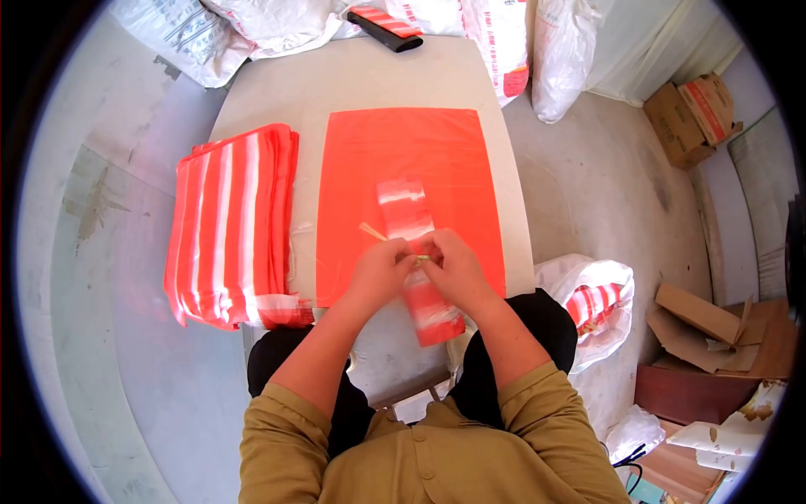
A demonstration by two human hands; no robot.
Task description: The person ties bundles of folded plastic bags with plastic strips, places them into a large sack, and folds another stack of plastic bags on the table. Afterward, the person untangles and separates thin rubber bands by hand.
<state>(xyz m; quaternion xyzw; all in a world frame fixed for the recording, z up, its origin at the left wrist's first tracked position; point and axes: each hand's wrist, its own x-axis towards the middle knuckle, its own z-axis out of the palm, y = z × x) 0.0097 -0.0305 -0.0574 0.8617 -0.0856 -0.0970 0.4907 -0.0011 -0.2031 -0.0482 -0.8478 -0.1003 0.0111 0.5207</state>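
Note:
A long, narrow bundle of red-and-white striped sheet (405, 210) slants across the front of a flat red sheet (353, 176), its near end hanging past the edge towards my lap. Both hands meet over its middle. My left hand (388, 267) is closed, fingers pinched together, with a thin pale-yellow strip (370, 231) sticking out beyond it. My right hand (456, 265) is closed too, its fingertips touching the left ones. Between the thumbs a bit of yellow-green tie (422, 259) shows on the bundle. The rest of the tie is hidden by my fingers.
On the left lies a stack of striped sheets (227, 227). A rolled striped piece with black (384, 29) rests at the table's (420, 80) far end, before white sacks (290, 25). An open bag (623, 323) of striped pieces and cardboard boxes (684, 122) stand right.

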